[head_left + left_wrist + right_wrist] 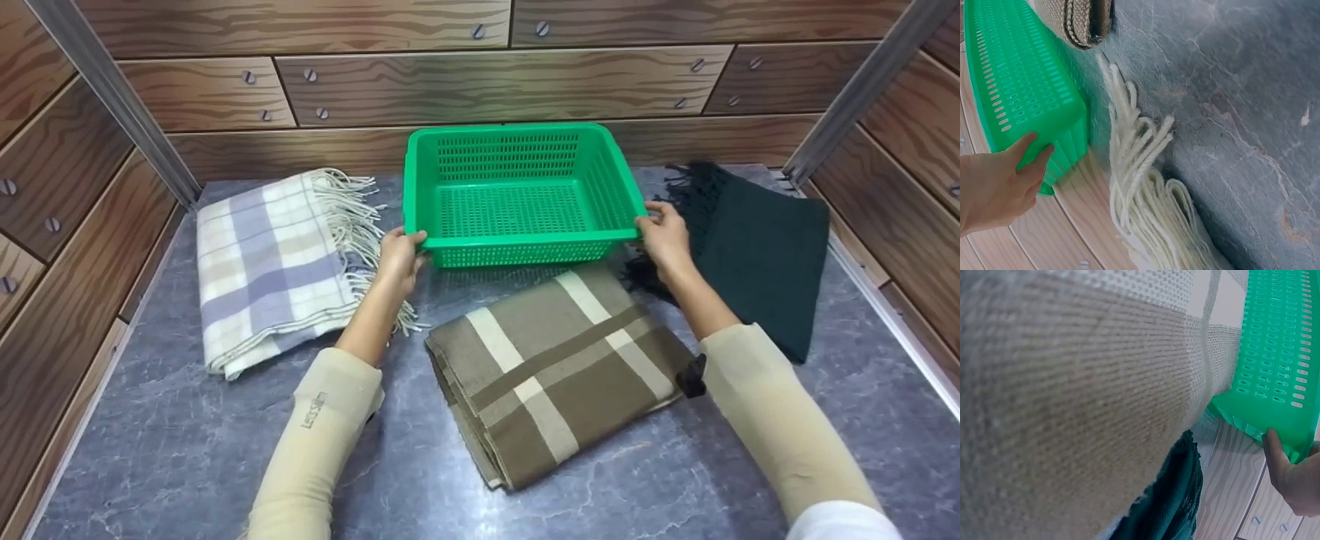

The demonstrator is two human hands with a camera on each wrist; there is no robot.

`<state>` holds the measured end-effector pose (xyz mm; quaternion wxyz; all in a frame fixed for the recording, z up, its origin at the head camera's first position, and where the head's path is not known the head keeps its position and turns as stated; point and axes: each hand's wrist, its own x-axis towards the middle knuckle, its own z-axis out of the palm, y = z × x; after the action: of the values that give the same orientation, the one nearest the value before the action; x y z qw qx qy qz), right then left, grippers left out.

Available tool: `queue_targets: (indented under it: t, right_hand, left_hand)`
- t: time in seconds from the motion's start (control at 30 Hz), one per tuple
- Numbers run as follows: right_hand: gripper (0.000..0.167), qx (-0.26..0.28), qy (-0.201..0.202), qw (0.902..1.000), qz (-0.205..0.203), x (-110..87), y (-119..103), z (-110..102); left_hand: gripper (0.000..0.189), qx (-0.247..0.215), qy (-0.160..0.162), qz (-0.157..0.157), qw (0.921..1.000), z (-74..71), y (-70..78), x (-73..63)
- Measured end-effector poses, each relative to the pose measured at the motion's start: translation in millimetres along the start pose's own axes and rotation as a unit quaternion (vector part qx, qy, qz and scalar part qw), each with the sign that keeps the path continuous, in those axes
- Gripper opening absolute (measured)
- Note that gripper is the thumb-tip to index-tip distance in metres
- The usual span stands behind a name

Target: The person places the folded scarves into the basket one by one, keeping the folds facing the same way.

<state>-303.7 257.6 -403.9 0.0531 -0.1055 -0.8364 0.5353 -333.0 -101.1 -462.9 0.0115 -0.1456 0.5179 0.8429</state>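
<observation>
A green plastic basket [517, 241] with slotted walls stands at the back of the table, nothing inside it. My left hand [399, 259] grips its near left corner, thumb over the rim; the left wrist view shows the fingers against the green wall. At the near right corner my right hand [665, 238] holds the rim. Just in front of the basket lies a folded brown scarf [555, 375] with cream stripes. To the left is a folded white and lavender plaid scarf [270, 262] with fringe, close to my left hand. A dark green scarf [772, 255] lies beyond my right hand.
The tabletop [187, 450] is grey and marbled. Wood-patterned panels [495, 86] wall it at the back and both sides, with metal posts [124, 97] at the corners. The white scarf's fringe [1140, 163] spreads toward the basket.
</observation>
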Motion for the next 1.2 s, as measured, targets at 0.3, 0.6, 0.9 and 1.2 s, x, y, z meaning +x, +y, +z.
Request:
queue_targets:
  t: [0.3,0.6,0.9,1.2]
  right_hand:
    - [0.044,-0.009,-0.005,0.9999,0.006,-0.3,-1,-1]
    - [0.045,-0.006,-0.005,0.9999,0.009,-1.5,-1,0]
    - [0.046,0.003,-0.009,0.9998,0.015,-2.0,-2,-2]
    - [0.046,0.023,-0.009,0.9996,0.013,-3.6,-1,0]
  left_hand:
    - [0.029,-0.016,-0.011,0.015,0.9997,-11.9,-17.8,29.9]
    - [0.039,0.043,0.024,-0.024,0.9985,27.8,41.9,-64.3]
    - [0.036,0.006,0.011,-0.004,0.9999,-1.3,-7.9,15.7]
    - [0.04,-0.031,-0.022,0.024,0.999,-58.9,-103.8,172.7]
